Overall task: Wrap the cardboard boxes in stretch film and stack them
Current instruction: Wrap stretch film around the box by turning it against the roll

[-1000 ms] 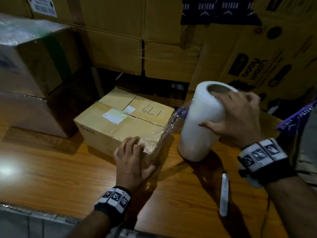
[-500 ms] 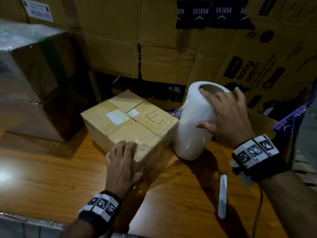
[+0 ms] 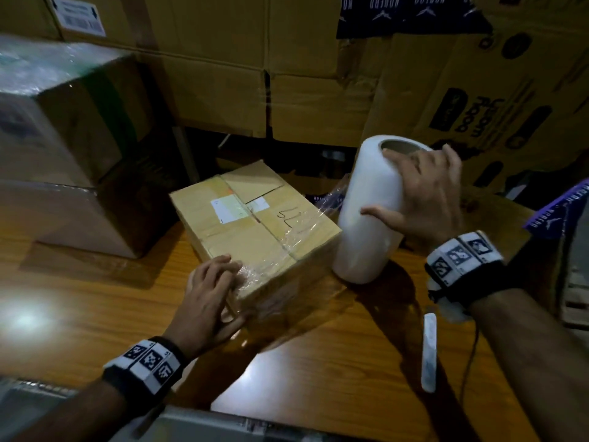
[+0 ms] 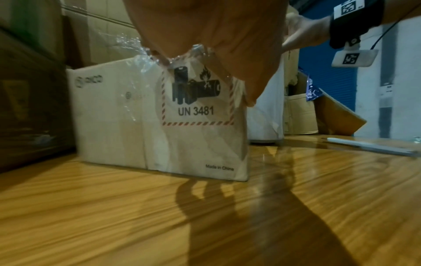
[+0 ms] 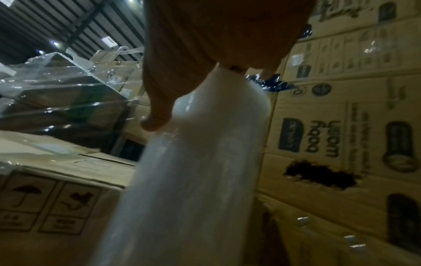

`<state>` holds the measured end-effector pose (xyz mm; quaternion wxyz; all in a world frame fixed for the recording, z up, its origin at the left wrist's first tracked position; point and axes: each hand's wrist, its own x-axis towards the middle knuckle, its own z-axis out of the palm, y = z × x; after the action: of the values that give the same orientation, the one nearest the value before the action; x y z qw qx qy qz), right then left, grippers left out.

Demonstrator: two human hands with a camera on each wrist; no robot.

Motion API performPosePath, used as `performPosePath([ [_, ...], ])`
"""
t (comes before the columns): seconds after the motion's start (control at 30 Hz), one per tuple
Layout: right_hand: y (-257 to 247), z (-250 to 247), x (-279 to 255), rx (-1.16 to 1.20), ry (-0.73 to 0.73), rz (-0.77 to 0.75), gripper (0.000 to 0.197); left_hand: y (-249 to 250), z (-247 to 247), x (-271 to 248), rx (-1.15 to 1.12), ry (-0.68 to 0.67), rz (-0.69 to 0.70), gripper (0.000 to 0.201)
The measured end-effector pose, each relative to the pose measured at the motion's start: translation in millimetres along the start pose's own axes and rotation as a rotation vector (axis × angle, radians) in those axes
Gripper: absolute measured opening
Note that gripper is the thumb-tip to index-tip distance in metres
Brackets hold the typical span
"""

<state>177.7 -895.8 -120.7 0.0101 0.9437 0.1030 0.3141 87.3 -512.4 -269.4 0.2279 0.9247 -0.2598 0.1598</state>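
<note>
Fingers [image 3: 223, 269] press film at box [image 3: 255, 224] corner, roll [image 3: 366, 212] just beside.

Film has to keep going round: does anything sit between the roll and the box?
Nothing visible: the white stretch film roll stands right beside the small brown cardboard box, only stretched film between them.

One small cardboard box [image 3: 255, 224], one stretch-film roll [image 3: 366, 215], one white pen [image 3: 428, 352], two hands.
</note>
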Motion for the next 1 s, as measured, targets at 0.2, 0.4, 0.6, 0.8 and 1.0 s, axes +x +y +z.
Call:
performPosePath([
  [0.2,-41,15,5,0.029,0.026,0.051,0.092,-13,-16,-4,-0.174,-0.042,0.018,0.06],
  [0.4,-31,8,4,0.055,0.023,0.112,0.092,-8,-8,-9,-0.315,0.096,-0.181,0.098],
  [0.6,-42,13,3,0.033,0.049,0.154,0.087,-12,14,-7,-0.618,-0.006,-0.353,0.133],
  [0.8,-38,11,5,0.01,0.012,0.142,0.089,-27,-12,-11,-0.377,-0.199,-0.336,0.131],
  [1.0,-41,10,3,0.032,0.016,0.161,0.087,-27,-17,-3,-0.186,-0.03,-0.417,0.135],
])
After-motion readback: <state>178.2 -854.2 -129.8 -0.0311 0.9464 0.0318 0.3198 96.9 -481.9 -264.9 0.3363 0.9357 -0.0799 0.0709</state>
